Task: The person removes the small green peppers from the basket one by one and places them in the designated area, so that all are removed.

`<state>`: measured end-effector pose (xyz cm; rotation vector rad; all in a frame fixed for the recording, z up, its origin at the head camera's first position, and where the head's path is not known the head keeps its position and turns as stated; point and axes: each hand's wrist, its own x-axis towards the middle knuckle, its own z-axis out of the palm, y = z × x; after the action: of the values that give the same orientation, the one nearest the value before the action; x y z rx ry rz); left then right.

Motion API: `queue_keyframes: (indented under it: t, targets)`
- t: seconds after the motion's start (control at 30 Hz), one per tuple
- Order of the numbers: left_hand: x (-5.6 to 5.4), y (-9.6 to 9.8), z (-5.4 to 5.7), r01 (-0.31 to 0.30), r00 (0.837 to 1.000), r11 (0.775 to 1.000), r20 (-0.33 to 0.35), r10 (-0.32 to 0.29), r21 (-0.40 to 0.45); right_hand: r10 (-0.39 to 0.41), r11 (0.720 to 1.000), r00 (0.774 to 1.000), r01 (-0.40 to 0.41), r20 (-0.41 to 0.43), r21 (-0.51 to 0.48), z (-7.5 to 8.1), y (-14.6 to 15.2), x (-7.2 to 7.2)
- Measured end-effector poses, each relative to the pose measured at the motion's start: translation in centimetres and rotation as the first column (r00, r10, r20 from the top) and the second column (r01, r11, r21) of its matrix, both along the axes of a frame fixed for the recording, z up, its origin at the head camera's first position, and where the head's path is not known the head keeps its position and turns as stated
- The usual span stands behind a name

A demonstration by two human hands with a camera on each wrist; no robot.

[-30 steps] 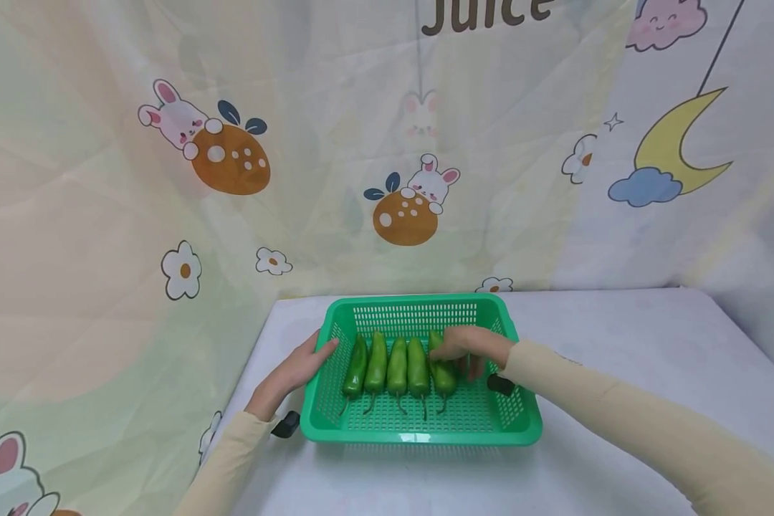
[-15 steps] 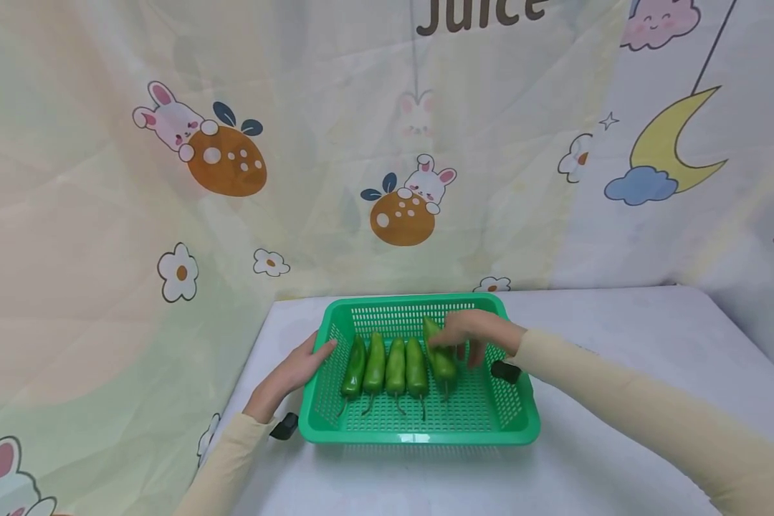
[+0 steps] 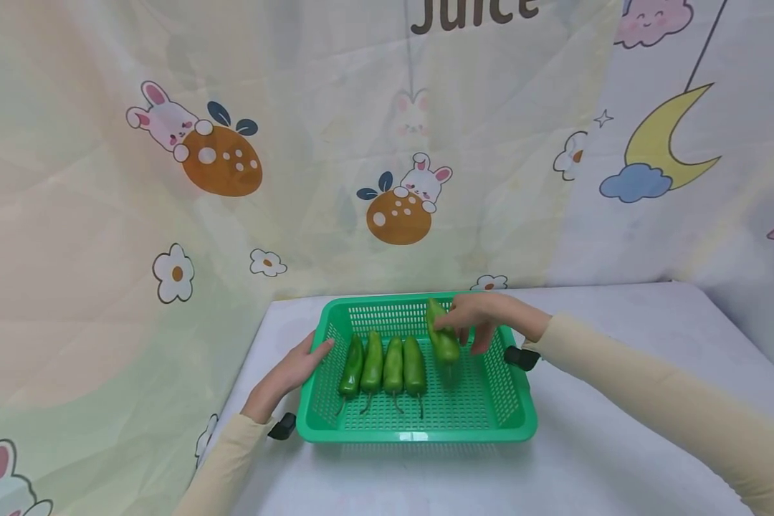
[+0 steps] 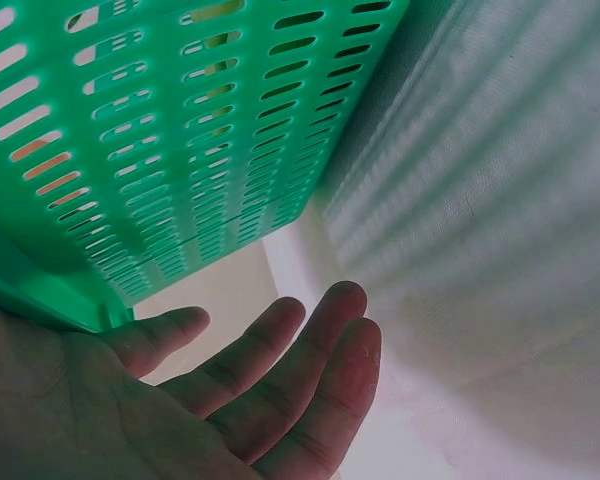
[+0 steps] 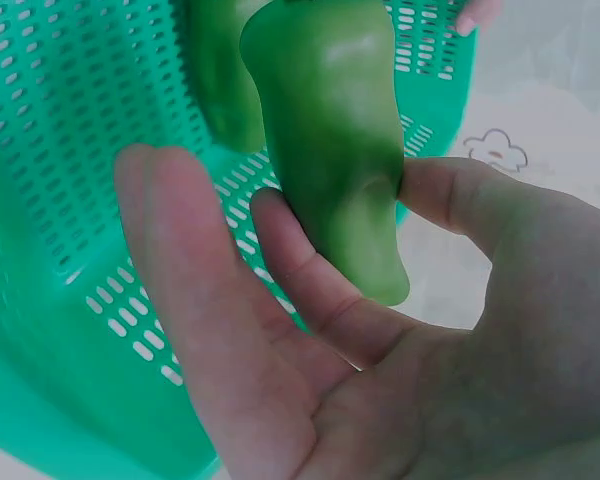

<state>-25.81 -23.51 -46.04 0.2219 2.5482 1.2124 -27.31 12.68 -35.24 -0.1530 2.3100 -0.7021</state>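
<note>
Between thumb and index finger, my right hand (image 3: 486,319) pinches a green pepper (image 3: 445,347) above the right half of a green plastic basket (image 3: 419,436). The right wrist view shows the thumb and index finger on either side of this pepper (image 5: 340,130), near its narrow end, while the other fingers stay extended. Several more green peppers (image 3: 415,365) lie side by side inside, stems toward me. At the left rim rests my left hand (image 3: 294,365), thumb over the edge. In the left wrist view its relaxed fingers (image 4: 320,390) extend outside, apart from the slotted wall.
The basket stands on a white-covered table (image 3: 606,337), which extends to its right and in front. A printed cloth backdrop (image 3: 322,179) hangs behind and at the left. The basket's raised rim surrounds the peppers.
My right hand has lifted the rightmost pepper from the row and moved it toward the basket's far side, slightly right. The left hand and the other peppers have kept their places.
</note>
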Motion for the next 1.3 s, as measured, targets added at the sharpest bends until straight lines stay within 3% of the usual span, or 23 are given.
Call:
queue_keyframes:
  t: [0.8,1.13,1.3]
  targets:
    - [0.0,0.1,0.0,-0.002,1.000,1.000,-0.018,0.002,-0.024,0.011,1.000,0.998,-0.011,-0.056,0.012,2.7,3.4,1.0]
    - [-0.1,0.2,-0.2,0.020,1.000,0.997,0.005,-0.021,0.070,0.019,1.000,0.998,-0.019,-0.054,0.015,3.4,5.6,1.1]
    - [-0.2,0.0,-0.4,0.008,1.000,0.998,0.008,-0.008,0.070,0.034,0.999,0.997,-0.033,-0.063,0.019,3.6,6.5,1.1]
